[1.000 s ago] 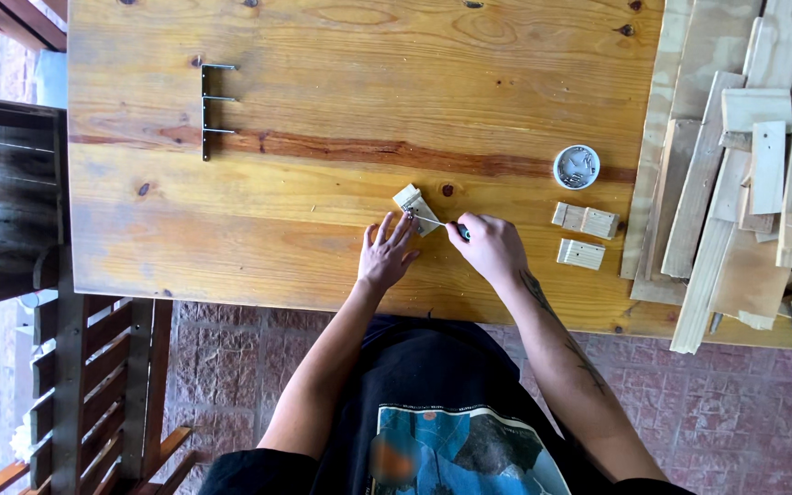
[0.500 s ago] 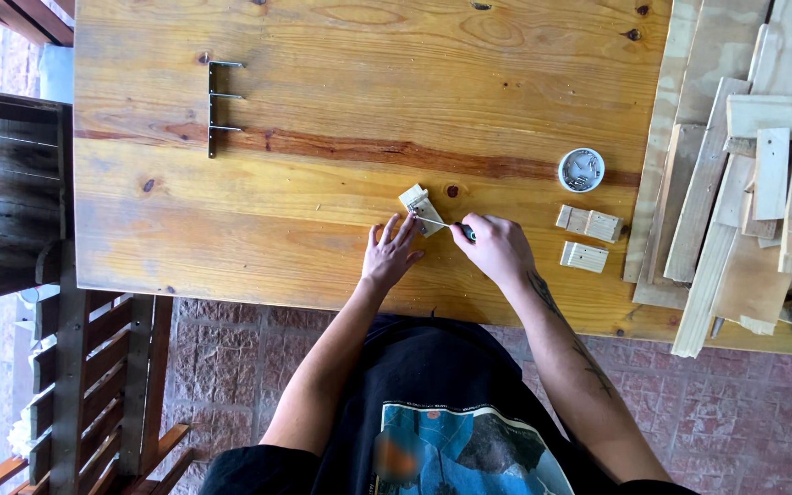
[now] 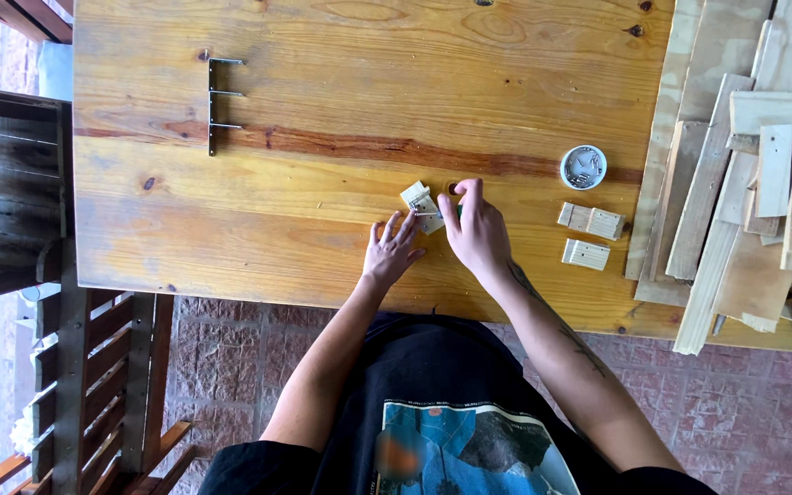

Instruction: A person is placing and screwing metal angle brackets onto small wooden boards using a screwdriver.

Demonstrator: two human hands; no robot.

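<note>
A broad pine bench [image 3: 323, 202] fills most of the view, with a stack of wood offcuts [image 3: 744, 174] piled along its right edge and a dark wooden chair [image 3: 11, 183] beside its left. Far up on the left of the bench lies a metal bracket [image 3: 217, 105] with three prongs. A small round tin of nails or screws [image 3: 584, 167] sits to the right of the hands, and just below it lie two small wood blocks [image 3: 588, 236]. Near the front edge, the left hand [image 3: 394, 252] lies with fingers spread flat against a small wood piece [image 3: 421, 206], steadying it. The right hand [image 3: 477, 231] is closed in a narrow grip on a thin tool at that piece; the tool is mostly hidden, only a hint of green showing. To do this well, I judge the left fingertips should press the piece firmly down and stay off the tool's line, while the right hand works with short, controlled pressure.
</note>
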